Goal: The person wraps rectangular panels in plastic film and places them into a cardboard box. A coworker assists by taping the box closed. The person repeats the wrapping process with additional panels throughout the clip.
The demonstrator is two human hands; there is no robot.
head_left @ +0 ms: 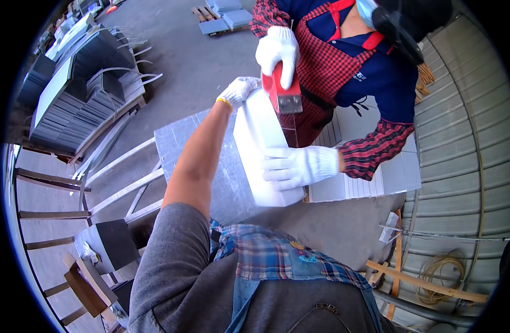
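The person's gloved left hand [239, 92] rests at the far end of a white block [260, 141] on a grey counter [174, 136]. Across from it, a co-worker's right hand [278, 51] grips a red dispenser [272, 87] with a metal end, just beside the block's far end; the co-worker's left hand [300, 167] lies with fingers spread over its near part. Pale panels [349, 187] stand to the right. Grey stacks [83, 100] fill the upper left, an open carton [88, 291] sits lower left, and a coil [440, 277] lies lower right.
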